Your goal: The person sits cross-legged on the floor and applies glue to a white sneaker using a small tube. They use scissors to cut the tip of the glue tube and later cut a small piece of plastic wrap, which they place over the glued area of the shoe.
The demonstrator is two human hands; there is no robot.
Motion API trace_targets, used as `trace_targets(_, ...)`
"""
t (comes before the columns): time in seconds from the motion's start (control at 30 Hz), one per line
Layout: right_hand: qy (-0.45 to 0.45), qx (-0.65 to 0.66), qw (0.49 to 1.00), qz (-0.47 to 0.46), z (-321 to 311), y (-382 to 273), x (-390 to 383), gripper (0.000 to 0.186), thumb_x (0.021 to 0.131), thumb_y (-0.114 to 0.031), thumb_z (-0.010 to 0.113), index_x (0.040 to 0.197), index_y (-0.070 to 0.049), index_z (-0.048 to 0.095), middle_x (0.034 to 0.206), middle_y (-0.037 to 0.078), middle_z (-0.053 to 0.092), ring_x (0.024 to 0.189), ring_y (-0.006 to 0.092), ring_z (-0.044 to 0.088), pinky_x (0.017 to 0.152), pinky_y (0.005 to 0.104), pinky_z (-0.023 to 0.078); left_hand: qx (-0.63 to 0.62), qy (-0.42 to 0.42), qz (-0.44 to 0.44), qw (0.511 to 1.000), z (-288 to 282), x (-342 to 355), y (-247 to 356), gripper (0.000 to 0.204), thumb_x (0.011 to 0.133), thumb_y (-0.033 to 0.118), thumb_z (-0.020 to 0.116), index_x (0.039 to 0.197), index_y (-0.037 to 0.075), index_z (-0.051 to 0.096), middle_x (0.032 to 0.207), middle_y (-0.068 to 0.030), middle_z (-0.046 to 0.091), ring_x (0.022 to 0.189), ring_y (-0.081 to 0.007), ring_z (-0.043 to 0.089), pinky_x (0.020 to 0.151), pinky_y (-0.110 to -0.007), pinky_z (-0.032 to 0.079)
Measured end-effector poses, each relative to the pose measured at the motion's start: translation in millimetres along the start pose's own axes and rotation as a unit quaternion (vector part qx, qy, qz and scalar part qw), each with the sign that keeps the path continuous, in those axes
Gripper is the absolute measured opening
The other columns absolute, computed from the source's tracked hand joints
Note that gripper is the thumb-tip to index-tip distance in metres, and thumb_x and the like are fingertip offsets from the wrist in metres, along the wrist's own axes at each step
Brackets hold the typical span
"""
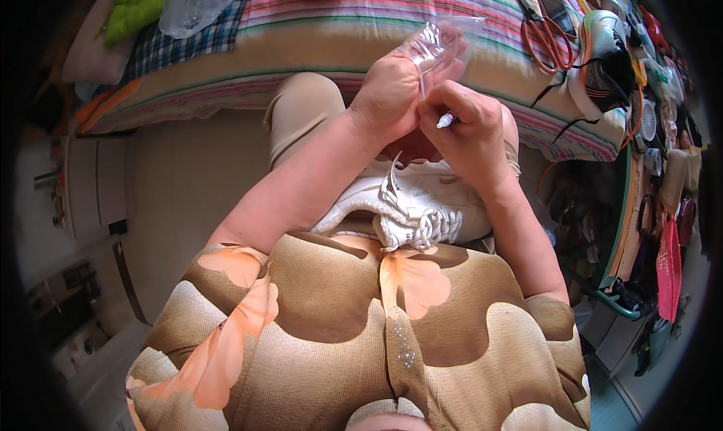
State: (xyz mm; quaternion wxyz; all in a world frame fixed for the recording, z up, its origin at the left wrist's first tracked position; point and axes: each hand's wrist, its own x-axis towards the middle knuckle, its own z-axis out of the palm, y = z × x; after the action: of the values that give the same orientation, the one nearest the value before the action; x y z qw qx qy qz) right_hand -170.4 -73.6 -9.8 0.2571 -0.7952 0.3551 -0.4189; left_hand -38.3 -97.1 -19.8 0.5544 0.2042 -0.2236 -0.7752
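Observation:
My left hand (388, 88) is raised in front of my knees, its curled fingers showing through a clear plastic bag (437, 43) that it holds. Just below the bag, my right hand (471, 129) grips a small white tube or pen (446, 120), pressed close against the left hand; what its fingertips touch is partly hidden. Below both hands, white laced shoes (410, 205) with pale fluffy lining rest on my lap.
A striped bed (294, 28) lies ahead, with green and checked fabric (188, 35) at left. Orange-handled scissors (546, 47) and a sneaker (602, 58) sit at right, beside a crowded rack of items (670, 190). A pale cabinet (102, 186) stands left.

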Motion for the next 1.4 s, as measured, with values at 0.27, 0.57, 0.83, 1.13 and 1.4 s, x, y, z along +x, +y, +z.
trace_targets(0.27, 0.114, 0.063, 0.987, 0.098, -1.3, -0.9, -10.5, 0.008, 0.078, 0.001, 0.067, 0.084, -0.001, 0.062, 0.067, 0.001, 0.06, 0.058, 0.0059, 0.053, 0.054, 0.0214, 0.044, 0.422, -0.09, 0.082, 0.898, -4.1, 6.9, 1.9, 0.055, 0.096, 0.003, 0.048, 0.147, 0.003, 0.027, 0.142, -0.0114, 0.044, 0.127, -0.0203, 0.045, 0.108, -0.032, 0.035)
trace_targets(0.57, 0.13, -0.022, 0.991, 0.035, -5.9, -1.8, -8.7, 0.013, 0.078, 0.003, 0.071, 0.09, 0.001, 0.065, 0.074, 0.002, 0.064, 0.058, 0.0056, 0.052, 0.056, 0.0193, 0.044, 0.64, -0.05, 0.222, 0.734, -3.0, -3.7, -4.5, 0.076, 0.077, 0.001, 0.053, 0.148, 0.006, 0.027, 0.139, -0.0221, 0.045, 0.128, -0.032, 0.046, 0.108, -0.037, 0.035)
trace_targets(0.83, 0.086, -0.052, 0.995, 0.024, -10.2, -9.1, -10.7, 0.015, 0.07, -0.002, 0.068, 0.08, -0.005, 0.057, 0.069, 0.008, 0.063, 0.057, 0.0231, 0.063, 0.053, 0.0305, 0.049, 0.64, -0.086, 0.182, 0.741, -4.2, -7.4, -8.9, 0.064, 0.078, -0.002, 0.051, 0.141, 0.004, 0.039, 0.136, -0.0224, 0.047, 0.122, -0.0335, 0.049, 0.103, -0.036, 0.038)
trace_targets(1.13, 0.066, -0.065, 0.996, 0.012, -5.5, -9.8, -4.4, 0.012, 0.075, -0.005, 0.071, 0.084, -0.005, 0.062, 0.064, 0.006, 0.06, 0.053, 0.0145, 0.058, 0.053, 0.0254, 0.046, 0.246, -0.047, 0.059, 0.966, -17.9, -6.0, -29.0, 0.064, 0.088, 0.003, 0.054, 0.147, 0.007, 0.032, 0.131, -0.008, 0.052, 0.113, -0.0178, 0.054, 0.097, -0.03, 0.044)
trace_targets(1.4, 0.127, -0.021, 0.987, 0.094, -7.5, -15.3, -10.9, 0.023, 0.075, -0.011, 0.078, 0.092, -0.005, 0.064, 0.066, 0.004, 0.062, 0.053, 0.0093, 0.054, 0.049, 0.024, 0.042, -0.123, -0.083, -0.02, 0.989, -3.8, 5.9, -1.7, 0.048, 0.101, 0.022, 0.034, 0.144, 0.0, 0.029, 0.147, -0.0205, 0.033, 0.138, -0.0321, 0.032, 0.115, -0.043, 0.027)
